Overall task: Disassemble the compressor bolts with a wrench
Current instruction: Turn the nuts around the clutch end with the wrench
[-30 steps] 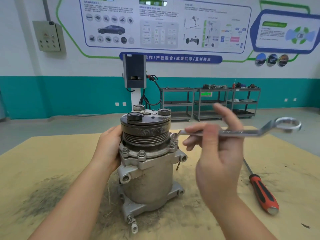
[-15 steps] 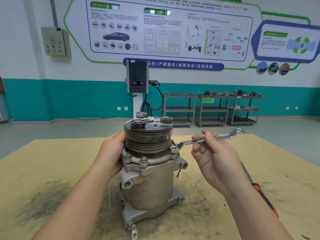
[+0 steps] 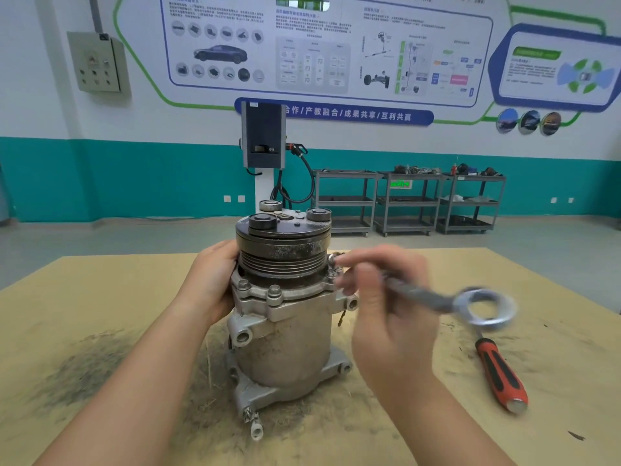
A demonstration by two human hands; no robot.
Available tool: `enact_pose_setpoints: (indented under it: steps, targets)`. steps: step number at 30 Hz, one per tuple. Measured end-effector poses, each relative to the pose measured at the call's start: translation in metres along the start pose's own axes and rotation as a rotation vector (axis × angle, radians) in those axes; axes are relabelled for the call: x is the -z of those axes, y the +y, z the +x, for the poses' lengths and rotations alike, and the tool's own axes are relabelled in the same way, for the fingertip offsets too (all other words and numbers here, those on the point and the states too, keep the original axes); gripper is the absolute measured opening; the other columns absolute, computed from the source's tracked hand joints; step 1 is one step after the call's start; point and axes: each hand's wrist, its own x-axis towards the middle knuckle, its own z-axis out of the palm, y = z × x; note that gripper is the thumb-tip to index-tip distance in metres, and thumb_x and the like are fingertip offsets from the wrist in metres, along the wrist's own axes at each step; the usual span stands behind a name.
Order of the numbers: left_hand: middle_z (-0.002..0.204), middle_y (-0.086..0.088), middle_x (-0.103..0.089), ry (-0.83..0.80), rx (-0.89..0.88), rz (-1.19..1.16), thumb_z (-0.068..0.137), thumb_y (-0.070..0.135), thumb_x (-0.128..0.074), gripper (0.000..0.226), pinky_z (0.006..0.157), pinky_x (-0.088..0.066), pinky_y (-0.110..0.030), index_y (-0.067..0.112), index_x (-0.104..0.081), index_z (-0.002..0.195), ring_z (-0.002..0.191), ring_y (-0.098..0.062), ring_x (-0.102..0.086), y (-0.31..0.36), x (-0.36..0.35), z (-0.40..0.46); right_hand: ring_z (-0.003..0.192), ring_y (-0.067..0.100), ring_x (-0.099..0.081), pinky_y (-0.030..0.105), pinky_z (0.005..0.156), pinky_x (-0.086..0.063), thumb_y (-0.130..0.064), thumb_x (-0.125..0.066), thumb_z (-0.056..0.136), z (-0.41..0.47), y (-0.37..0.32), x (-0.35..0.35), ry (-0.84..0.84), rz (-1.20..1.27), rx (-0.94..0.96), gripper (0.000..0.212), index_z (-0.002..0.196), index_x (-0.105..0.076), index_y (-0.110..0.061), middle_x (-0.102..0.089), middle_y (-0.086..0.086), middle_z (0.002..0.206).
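Standing upright on the tan worktable (image 3: 100,297), the compressor (image 3: 285,307) sat mid-table with its pulley end up, which left the flange bolts reachable from the side. Left hand (image 3: 215,280) was pressed against the housing's left flank, fingers wrapped toward the hidden far side, probably to stop the body twisting under torque. Right hand (image 3: 386,297) gripped the wrench (image 3: 437,299) by its shank, fingers curled around it (blurred, so exact finger placement unclear). Wrench's small ring end sat at the right-side bolt (image 3: 332,264) just under the pulley; the large ring end pointed out toward the viewer's right. Whether the ring was fully seated on the head could not be told. An orange-handled screwdriver (image 3: 500,375) lay on the table, right of the hand, untouched.
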Motion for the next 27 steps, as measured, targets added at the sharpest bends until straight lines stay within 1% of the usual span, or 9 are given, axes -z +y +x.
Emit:
enact_pose_setpoints:
  steps: [3,5,7,16,18,21,23,25,27]
  targets:
    - [0.085,-0.014,-0.076,-0.004,-0.009,0.001,0.096,0.015,-0.056,0.021,0.050,-0.055,-0.026,-0.001,-0.068,0.101,0.070,-0.020,-0.074,0.000,-0.001,0.000,0.058,0.016,-0.062,0.022,0.057,-0.050,-0.018,-0.034,0.104,0.016,0.002,0.012,0.258,0.252,-0.295,0.011,0.099,-0.044,-0.021,-0.068,0.003,0.076]
    - [0.086,-0.014,-0.076,-0.006,-0.011,0.005,0.096,0.015,-0.056,0.021,0.051,-0.055,-0.027,-0.001,-0.068,0.101,0.070,-0.020,-0.074,0.000,0.000,0.000,0.052,0.016,-0.059,0.024,0.052,-0.049,-0.015,-0.031,0.106,0.023,0.009,0.019,0.318,0.405,-0.539,0.014,0.098,-0.043,-0.015,-0.068,0.003,0.069]
    - [0.085,-0.013,-0.076,-0.008,-0.007,0.001,0.096,0.015,-0.056,0.020,0.051,-0.055,-0.027,0.000,-0.069,0.098,0.070,-0.020,-0.074,0.000,0.000,0.000,0.049,0.015,-0.057,0.023,0.049,-0.048,-0.013,-0.029,0.106,0.026,0.016,0.021,0.315,0.505,-0.701,0.017,0.097,-0.043,-0.011,-0.067,0.004,0.065]
    - [0.089,-0.014,-0.076,-0.005,0.003,0.017,0.097,0.016,-0.055,0.021,0.052,-0.056,-0.028,0.001,-0.070,0.098,0.073,-0.022,-0.074,-0.001,0.002,0.001,0.049,0.014,-0.056,0.023,0.049,-0.050,-0.014,-0.033,0.105,0.032,0.030,0.030,0.249,0.743,-0.981,0.019,0.095,-0.048,-0.007,-0.064,0.006,0.064]
    - [0.090,-0.014,-0.076,-0.005,0.003,0.023,0.097,0.017,-0.055,0.021,0.053,-0.057,-0.029,0.001,-0.069,0.099,0.075,-0.022,-0.074,-0.001,0.002,0.001,0.050,0.015,-0.056,0.023,0.050,-0.049,-0.016,-0.032,0.105,0.027,0.029,0.024,0.260,0.649,-0.883,0.019,0.094,-0.046,-0.008,-0.065,0.004,0.064]
    - [0.092,-0.015,-0.075,-0.005,0.004,0.035,0.097,0.017,-0.055,0.023,0.055,-0.057,-0.030,0.000,-0.069,0.102,0.078,-0.024,-0.074,-0.001,0.003,0.002,0.055,0.018,-0.060,0.025,0.054,-0.049,-0.020,-0.036,0.105,0.009,0.019,0.009,0.269,0.305,-0.459,0.016,0.093,-0.047,-0.020,-0.066,0.003,0.072]
    - [0.094,-0.017,-0.075,-0.001,0.005,0.048,0.097,0.017,-0.055,0.023,0.057,-0.057,-0.032,0.000,-0.069,0.103,0.081,-0.025,-0.073,-0.002,0.004,0.003,0.064,0.017,-0.063,0.028,0.057,-0.052,-0.029,-0.043,0.103,-0.003,0.012,0.001,0.133,0.102,-0.136,0.015,0.093,-0.053,-0.028,-0.064,0.001,0.081]
    - [0.097,-0.019,-0.074,-0.001,0.003,0.046,0.096,0.017,-0.055,0.023,0.061,-0.057,-0.034,-0.001,-0.068,0.104,0.082,-0.027,-0.072,-0.002,0.004,0.004,0.074,0.016,-0.062,0.030,0.064,-0.053,-0.029,-0.048,0.101,-0.010,0.010,-0.004,-0.076,-0.057,0.107,0.016,0.094,-0.058,-0.019,-0.061,-0.002,0.088]
    - [0.099,-0.021,-0.073,-0.006,0.003,0.032,0.096,0.017,-0.056,0.024,0.066,-0.056,-0.036,-0.002,-0.067,0.105,0.086,-0.030,-0.071,-0.003,0.004,0.004,0.081,0.017,-0.062,0.030,0.071,-0.053,-0.026,-0.052,0.099,-0.014,0.010,-0.005,-0.191,-0.161,0.224,0.017,0.092,-0.059,-0.011,-0.062,-0.001,0.091]
